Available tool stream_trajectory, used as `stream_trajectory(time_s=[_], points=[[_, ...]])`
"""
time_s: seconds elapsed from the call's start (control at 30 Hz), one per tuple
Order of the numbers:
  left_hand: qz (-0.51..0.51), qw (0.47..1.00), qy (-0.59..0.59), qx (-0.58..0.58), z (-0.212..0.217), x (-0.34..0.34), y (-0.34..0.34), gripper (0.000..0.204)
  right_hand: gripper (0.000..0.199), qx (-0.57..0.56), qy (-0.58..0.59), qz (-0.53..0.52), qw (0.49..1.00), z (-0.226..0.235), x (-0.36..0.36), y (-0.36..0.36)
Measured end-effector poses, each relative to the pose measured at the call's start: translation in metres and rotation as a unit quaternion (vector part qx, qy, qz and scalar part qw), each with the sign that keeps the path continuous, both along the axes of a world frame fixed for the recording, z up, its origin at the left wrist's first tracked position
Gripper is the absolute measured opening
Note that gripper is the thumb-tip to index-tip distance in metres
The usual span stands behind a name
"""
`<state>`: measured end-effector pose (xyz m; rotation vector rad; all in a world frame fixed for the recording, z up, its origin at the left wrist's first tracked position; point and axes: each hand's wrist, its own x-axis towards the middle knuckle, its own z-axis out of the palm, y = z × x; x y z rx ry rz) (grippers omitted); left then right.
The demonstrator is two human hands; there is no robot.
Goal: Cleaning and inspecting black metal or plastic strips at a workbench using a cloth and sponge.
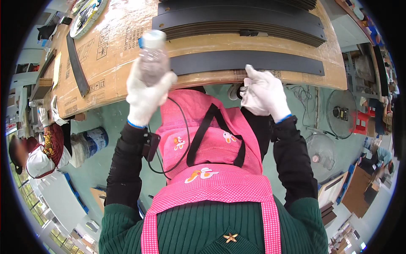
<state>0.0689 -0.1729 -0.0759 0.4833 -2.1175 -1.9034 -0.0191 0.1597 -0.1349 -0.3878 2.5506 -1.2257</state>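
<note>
My left hand [144, 95], in a white glove, is closed around a clear plastic bottle [153, 59] with a white cap. The bottle is held up over the table's near edge and is smeared by motion. My right hand [270, 91], gloved too, is closed on what looks like a crumpled white cloth [253, 103], just off the table edge. A single long dark grey strip [249, 62] with small holes at its ends lies along that edge, beyond and between my hands. Neither hand visibly grips it, though the bottle hides part of its left end.
Stacks of similar dark strips [237, 21] lie farther back on the cardboard-covered table [114, 55], with a small black object [253, 33] on them. A narrow strip [77, 65] and a round tray [87, 19] lie left. Standing fans [341, 113] are at right; another person [44, 148] works at left.
</note>
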Motion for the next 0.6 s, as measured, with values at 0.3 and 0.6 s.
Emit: stream_trajectory(time_s=[0.3,0.6], points=[[-0.245,0.889,-0.024,-0.385,0.014,0.010,0.065,0.072,0.031,-0.584,-0.455,-0.114,0.663,-0.026,0.050,0.028],[-0.314,0.802,-0.029,-0.508,0.018,-0.003,0.084,0.065,0.032,-0.518,-0.374,-0.098,0.763,-0.009,0.065,0.026]])
